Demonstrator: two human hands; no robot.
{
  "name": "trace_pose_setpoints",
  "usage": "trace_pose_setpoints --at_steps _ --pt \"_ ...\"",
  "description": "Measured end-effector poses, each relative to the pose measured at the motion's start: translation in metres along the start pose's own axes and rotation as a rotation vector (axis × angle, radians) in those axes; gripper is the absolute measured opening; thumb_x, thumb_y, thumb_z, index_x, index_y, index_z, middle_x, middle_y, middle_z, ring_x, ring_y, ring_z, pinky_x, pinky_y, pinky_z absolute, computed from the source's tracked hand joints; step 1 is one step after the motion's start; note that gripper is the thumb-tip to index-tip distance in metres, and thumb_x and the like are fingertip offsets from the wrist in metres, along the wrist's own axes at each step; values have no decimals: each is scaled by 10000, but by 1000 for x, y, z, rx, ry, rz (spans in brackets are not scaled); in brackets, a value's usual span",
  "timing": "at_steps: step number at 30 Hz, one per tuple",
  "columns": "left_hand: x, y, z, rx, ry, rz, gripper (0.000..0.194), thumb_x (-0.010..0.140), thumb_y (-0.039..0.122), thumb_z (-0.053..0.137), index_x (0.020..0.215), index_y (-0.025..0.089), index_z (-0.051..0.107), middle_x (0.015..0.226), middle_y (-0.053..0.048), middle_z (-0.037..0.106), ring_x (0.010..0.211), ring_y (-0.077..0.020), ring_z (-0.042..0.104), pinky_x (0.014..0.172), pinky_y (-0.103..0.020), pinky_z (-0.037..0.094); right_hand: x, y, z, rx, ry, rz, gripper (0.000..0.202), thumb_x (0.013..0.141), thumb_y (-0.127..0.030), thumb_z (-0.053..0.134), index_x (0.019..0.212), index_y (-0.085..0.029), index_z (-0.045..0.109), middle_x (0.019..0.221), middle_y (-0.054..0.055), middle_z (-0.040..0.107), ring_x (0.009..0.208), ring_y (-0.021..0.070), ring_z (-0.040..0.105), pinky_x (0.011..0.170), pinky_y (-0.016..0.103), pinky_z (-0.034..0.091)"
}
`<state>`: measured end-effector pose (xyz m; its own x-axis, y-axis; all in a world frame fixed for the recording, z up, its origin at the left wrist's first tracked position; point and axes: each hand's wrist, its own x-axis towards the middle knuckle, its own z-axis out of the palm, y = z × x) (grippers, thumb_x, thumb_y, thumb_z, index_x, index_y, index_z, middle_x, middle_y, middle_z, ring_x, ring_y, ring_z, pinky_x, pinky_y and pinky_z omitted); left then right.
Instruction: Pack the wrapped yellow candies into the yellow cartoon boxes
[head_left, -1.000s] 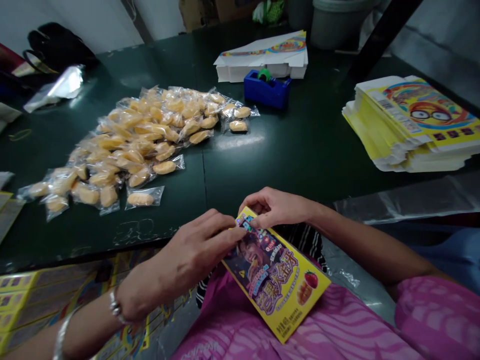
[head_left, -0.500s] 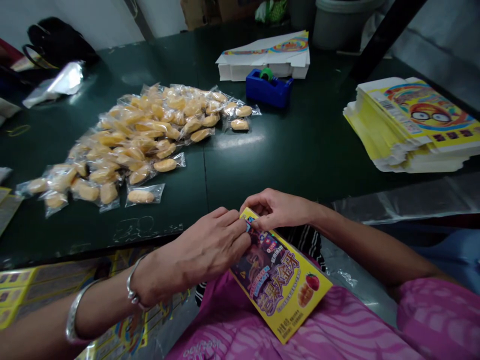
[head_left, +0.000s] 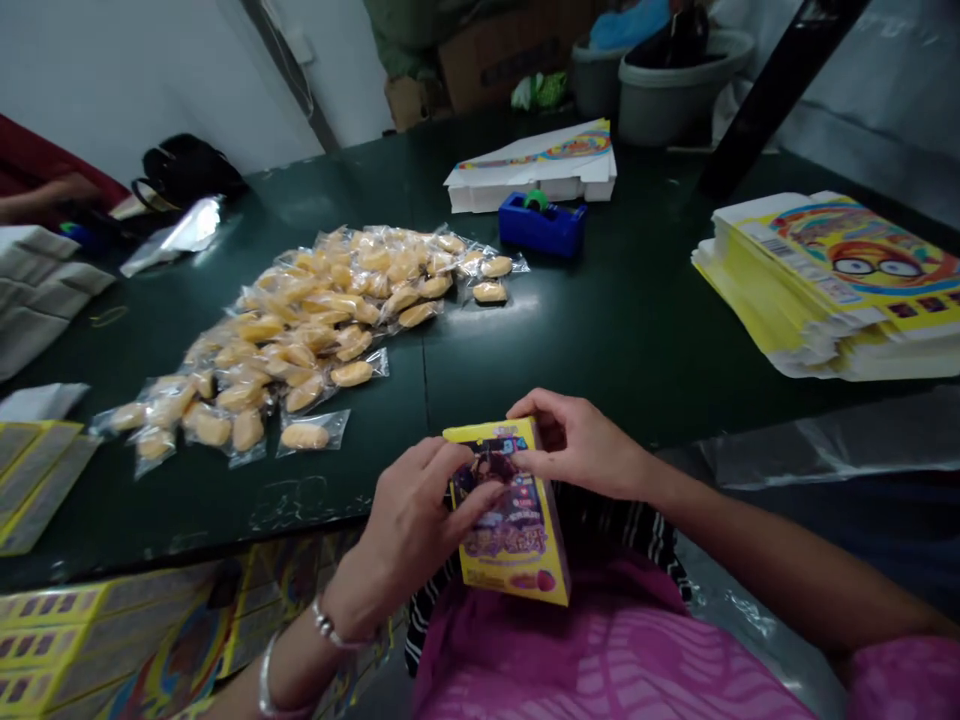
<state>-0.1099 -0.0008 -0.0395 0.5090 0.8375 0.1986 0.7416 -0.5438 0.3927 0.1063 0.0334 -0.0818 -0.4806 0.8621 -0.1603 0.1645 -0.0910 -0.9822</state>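
Observation:
A small yellow printed carton (head_left: 510, 530) stands upright over my lap, its top end toward the table. My left hand (head_left: 409, 525) grips its left side with the thumb across the printed front. My right hand (head_left: 585, 445) holds the top right corner, fingers curled over the upper edge. Both hands are closed on the carton. Beyond them, on the dark green table (head_left: 600, 330), lies a long pile of clear sachets with yellow pieces (head_left: 300, 330).
A stack of flat yellow cartons (head_left: 840, 285) lies at the right. A blue tape dispenser (head_left: 541, 222) and white folded boxes (head_left: 536, 165) sit at the back. More flat cartons (head_left: 75, 640) are at lower left. Another person's arm (head_left: 45, 190) shows far left.
The carton has turned from lying tilted on my lap to standing upright. Both hands shifted with it, and the camera view tipped upward.

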Motion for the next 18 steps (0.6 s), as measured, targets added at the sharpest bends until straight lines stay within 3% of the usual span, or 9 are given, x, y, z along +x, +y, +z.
trace_pose_setpoints --at_steps 4,12,15,18 --pt "6 1 9 -65 -47 -149 170 880 291 613 787 159 561 699 1 609 619 -123 556 545 -226 413 -7 -8 6 -141 56 -58 309 776 -340 677 1011 -176 560 833 30 651 696 160 598 617 253 460" --pt "7 9 7 -180 -78 -272 164 898 193 501 756 159 577 666 14 622 577 -93 557 557 -205 410 -10 -8 10 -179 106 -123 265 785 -303 649 1001 -176 563 792 15 650 627 138 575 582 242 433" --pt "14 5 6 -183 -163 -331 188 843 190 493 663 150 530 590 22 562 525 -83 472 517 -208 346 -6 -4 9 -176 94 -124 256 778 -277 638 1000 -172 569 790 10 646 631 138 570 578 242 426" --pt "27 -8 -7 -251 -295 -361 158 796 197 494 648 148 514 565 36 501 526 -76 407 501 -206 304 -2 -2 4 -166 39 -96 258 760 -240 634 1002 -166 582 784 7 638 648 140 569 582 236 423"
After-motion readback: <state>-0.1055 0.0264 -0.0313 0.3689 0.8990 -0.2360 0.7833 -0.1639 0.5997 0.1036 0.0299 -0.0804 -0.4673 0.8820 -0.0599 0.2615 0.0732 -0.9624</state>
